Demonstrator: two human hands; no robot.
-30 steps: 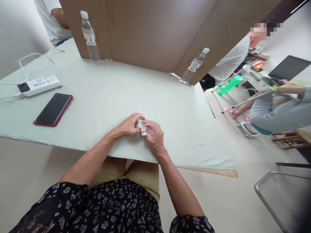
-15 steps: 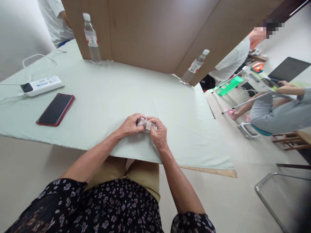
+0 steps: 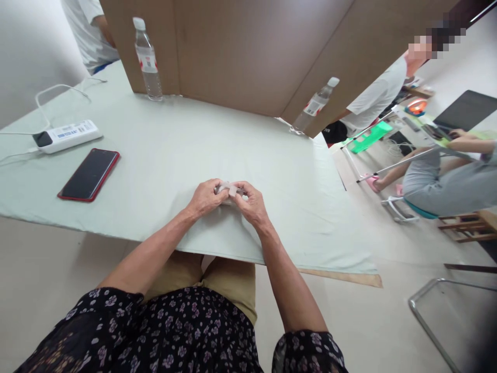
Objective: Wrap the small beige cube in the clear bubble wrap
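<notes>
My left hand (image 3: 204,197) and my right hand (image 3: 251,203) meet over the near part of a pale green table (image 3: 166,155). Both pinch a small, crumpled, clear plastic piece (image 3: 228,188) between their fingertips. Only a sliver of it shows between the fingers; I cannot make out what it is. Both hands rest on the tabletop.
A red-edged phone (image 3: 88,174) and a white power strip (image 3: 64,136) with cables lie at the left. Two water bottles (image 3: 147,59) (image 3: 314,105) stand against a brown board (image 3: 248,52). A person in white stands at the far left; two others sit at the right.
Both hands have shifted slightly away from me on the table. The plastic piece has been turned and gathered tighter between the fingertips.
</notes>
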